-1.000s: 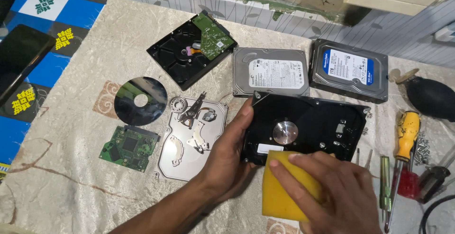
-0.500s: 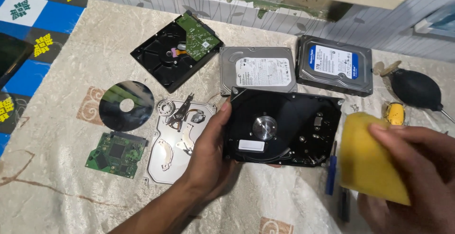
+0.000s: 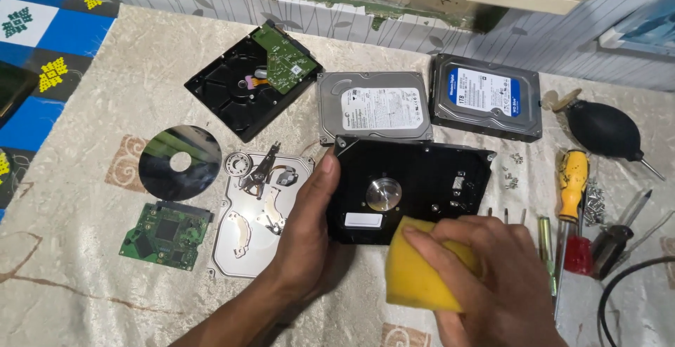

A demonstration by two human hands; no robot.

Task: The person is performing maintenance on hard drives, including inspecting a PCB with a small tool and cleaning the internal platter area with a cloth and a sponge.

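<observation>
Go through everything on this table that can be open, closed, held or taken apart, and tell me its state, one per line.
Black hard drive casing: stripped, steadied by left hand.
Yellow sponge: in right hand grip, at the casing's near edge.
Second black drive: opened, green board folded up.
Silver-topped drive: closed.
Blue-labelled drive: closed.
Silver cover plate: removed, lying flat.
Shiny platter disc: out, loose.

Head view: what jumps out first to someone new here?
Dead centre, a black hard drive case lies on the cloth, steadied at its near-left edge by the left hand. The right hand presses a yellow sponge against the case's near edge. To the left lie a shiny platter disc and a green circuit board; a yellow-handled screwdriver lies to the right.
</observation>
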